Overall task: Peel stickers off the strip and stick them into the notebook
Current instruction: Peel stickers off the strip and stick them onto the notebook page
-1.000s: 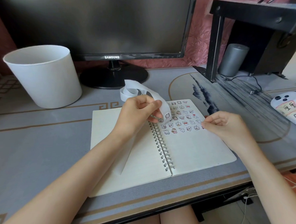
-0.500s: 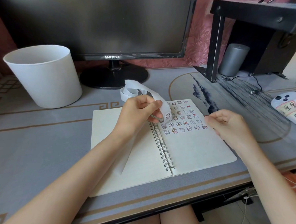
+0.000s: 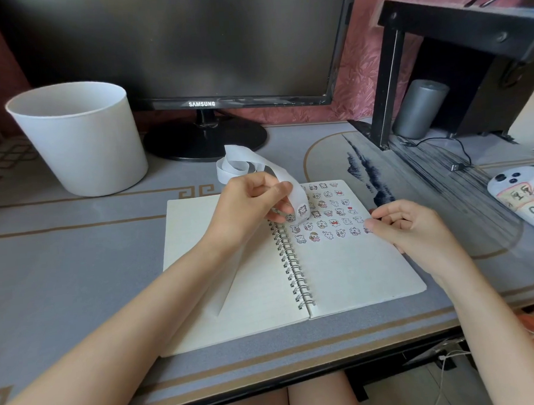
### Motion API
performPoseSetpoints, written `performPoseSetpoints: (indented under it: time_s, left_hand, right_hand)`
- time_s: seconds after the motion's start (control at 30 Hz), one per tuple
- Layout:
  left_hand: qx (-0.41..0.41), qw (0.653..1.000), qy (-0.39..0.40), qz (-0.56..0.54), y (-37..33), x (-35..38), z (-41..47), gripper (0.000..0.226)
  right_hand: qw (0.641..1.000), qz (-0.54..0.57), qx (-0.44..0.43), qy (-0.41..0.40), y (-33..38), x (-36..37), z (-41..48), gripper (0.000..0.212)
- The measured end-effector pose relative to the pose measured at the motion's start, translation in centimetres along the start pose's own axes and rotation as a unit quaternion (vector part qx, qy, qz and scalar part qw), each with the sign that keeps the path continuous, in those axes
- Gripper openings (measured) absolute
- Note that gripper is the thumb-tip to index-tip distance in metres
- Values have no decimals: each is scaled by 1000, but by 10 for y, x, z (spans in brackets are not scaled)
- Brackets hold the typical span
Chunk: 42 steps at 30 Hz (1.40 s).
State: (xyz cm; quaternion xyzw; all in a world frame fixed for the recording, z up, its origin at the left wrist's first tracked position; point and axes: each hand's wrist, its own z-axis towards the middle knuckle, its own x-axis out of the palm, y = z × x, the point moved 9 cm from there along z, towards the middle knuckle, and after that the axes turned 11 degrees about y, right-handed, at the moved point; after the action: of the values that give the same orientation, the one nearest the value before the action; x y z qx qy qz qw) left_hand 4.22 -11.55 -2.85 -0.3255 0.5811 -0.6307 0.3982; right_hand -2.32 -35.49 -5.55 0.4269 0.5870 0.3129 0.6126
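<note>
The left hand (image 3: 250, 206) has its fingers curled round the white strip (image 3: 297, 196), gripping it just above the notebook's spiral. The strip's end bends down over the right page, with one small sticker (image 3: 303, 211) on it. Behind the hand the strip loops back toward the far side of the desk, and a bare length trails near-left across the left page.

The right hand (image 3: 412, 225) has its fingers (image 3: 387, 216) curled in tight. Thumb and forefinger meet at the right end of the lowest sticker row, touching the page. I cannot tell whether anything is pinched between them.

The notebook (image 3: 356, 275) lies open and flat on the grey desk mat (image 3: 61, 259), with rows of little cartoon stickers (image 3: 331, 213) filling the far part of its right page.

A white bucket (image 3: 80, 141) stands far left and a dark monitor (image 3: 189, 45) is behind. A grey cylinder (image 3: 418, 109) sits under a black shelf (image 3: 466, 21) far right, and a white labelled gadget (image 3: 525, 201) lies at the right edge.
</note>
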Motion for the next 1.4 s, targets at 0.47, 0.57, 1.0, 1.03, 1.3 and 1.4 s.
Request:
performPoseSetpoints:
  time_s: [0.47, 0.57, 1.0, 1.03, 1.3, 1.4]
  left_hand:
    - [5, 1000, 1, -3, -1, 0, -1, 18]
    - [7, 1000, 1, -2, -2, 1, -2, 20]
    - [29, 1000, -3, 10, -7, -2, -2, 22]
    - [30, 1000, -5, 8, -8, -3, -2, 22]
    - [19, 999, 21, 21, -3, 4, 0, 19]
    - [21, 1000, 11, 20, -2, 2, 1, 17]
  right_hand:
    - [997, -18, -33, -60, 21, -11, 9, 9]
    - [995, -6, -96, -38, 52, 4, 9, 11]
    - [977, 2, -203, 69, 102, 71, 13, 21]
    - [977, 16, -202, 65, 101, 71, 13, 21]
    - [975, 120, -183, 44, 93, 67, 13, 15]
    - [976, 101, -190, 45, 93, 70, 13, 14]
